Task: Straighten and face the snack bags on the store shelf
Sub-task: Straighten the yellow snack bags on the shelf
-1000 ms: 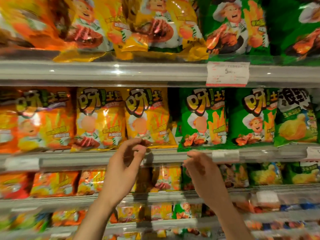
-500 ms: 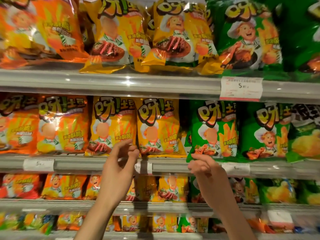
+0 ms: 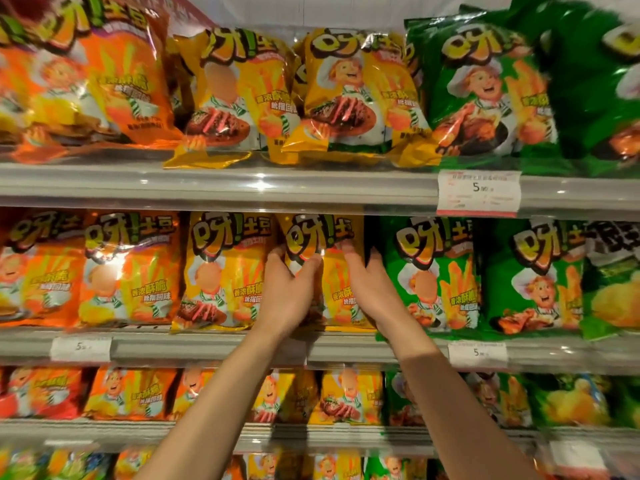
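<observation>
Gripping a yellow bag (image 3: 320, 244) at mid-frame on the middle shelf (image 3: 214, 348), the left hand (image 3: 287, 296) clasps its left edge, the right hand (image 3: 372, 289) its right edge, squeezed between another yellow bag (image 3: 225, 271) and a green bag (image 3: 433, 271).

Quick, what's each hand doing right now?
Left hand: grips the yellow snack bag by its left edge.
Right hand: holds the same bag's right side.
</observation>
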